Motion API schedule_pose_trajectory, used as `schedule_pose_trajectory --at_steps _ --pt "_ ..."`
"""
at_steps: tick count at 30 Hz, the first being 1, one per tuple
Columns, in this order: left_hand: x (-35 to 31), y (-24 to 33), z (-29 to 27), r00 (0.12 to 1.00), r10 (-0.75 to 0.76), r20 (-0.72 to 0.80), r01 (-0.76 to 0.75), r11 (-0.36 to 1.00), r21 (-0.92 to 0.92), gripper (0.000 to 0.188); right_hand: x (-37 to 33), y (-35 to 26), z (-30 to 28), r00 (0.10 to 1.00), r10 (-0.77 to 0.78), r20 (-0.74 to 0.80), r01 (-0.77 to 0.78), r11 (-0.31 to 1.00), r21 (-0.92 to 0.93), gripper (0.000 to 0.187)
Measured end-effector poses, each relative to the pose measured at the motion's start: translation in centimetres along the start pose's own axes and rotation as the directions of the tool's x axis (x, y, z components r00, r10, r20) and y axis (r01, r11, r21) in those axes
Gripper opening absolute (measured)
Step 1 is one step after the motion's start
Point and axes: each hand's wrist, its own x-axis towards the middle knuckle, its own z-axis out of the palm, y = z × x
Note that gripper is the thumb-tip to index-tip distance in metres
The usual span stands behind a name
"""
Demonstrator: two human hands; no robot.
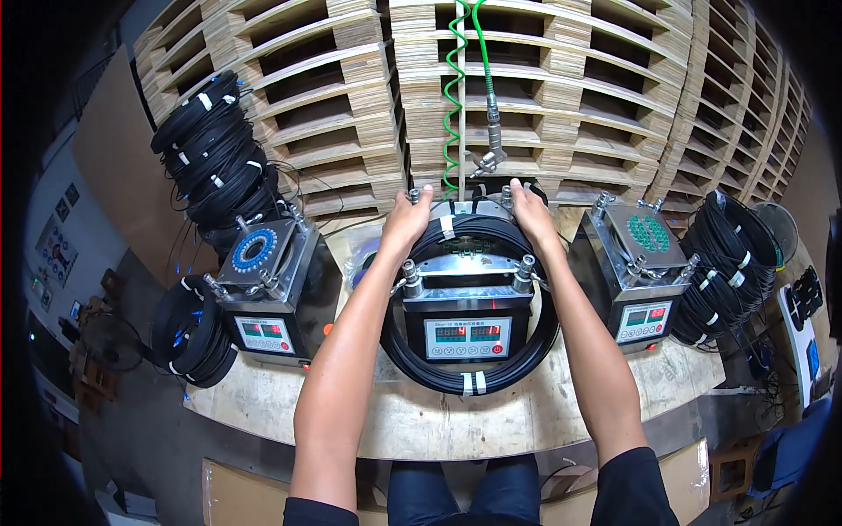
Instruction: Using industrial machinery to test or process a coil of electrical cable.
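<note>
Both arms reach over a metal machine with a lit red display panel. My left hand is closed around the left far corner knob, thumb upward. Against the matching right far knob my right hand is curled; most of its fingers are hidden behind. A large coil of black cable, banded with white tape, rings the machine and rests on the table in front. Green pieces show dimly behind the machine's near crossbar. Two near corner knobs stand between my forearms.
Similar machines flank me, one with a blue ring on top, another with green inserts. Black cable coils are stacked at left; more coils lie at right. A green air hose with a nozzle hangs before stacked wooden pallets.
</note>
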Motion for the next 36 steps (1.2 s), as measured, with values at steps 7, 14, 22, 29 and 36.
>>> schedule_pose_trajectory --at_steps 7,14,22,29,36 --pt "-0.5 0.6 -0.2 0.998 0.055 0.0 -0.055 0.998 -0.036 0.09 -1.2 -1.6 -0.5 0.996 0.069 -0.055 -0.077 0.986 -0.149 0.066" --pt "0.4 -0.4 0.0 0.998 0.037 0.04 -0.034 0.996 -0.084 0.089 -1.2 -1.7 -0.1 0.992 0.091 -0.089 -0.108 0.971 -0.216 0.064" --pt "-0.4 0.5 -0.1 1.0 -0.01 -0.006 0.01 1.0 -0.001 0.089 0.4 0.8 0.3 0.996 -0.077 -0.048 0.079 0.996 0.04 0.06" --pt "-0.4 0.4 -0.5 0.999 0.04 0.015 -0.039 0.998 -0.052 0.09 -1.1 -1.5 -0.1 0.994 0.066 -0.089 -0.082 0.979 -0.184 0.065" --pt "0.3 -0.3 0.0 0.999 0.001 0.038 0.003 0.994 -0.105 0.091 -1.2 -2.0 -0.4 0.996 0.088 -0.032 -0.093 0.969 -0.228 0.064"
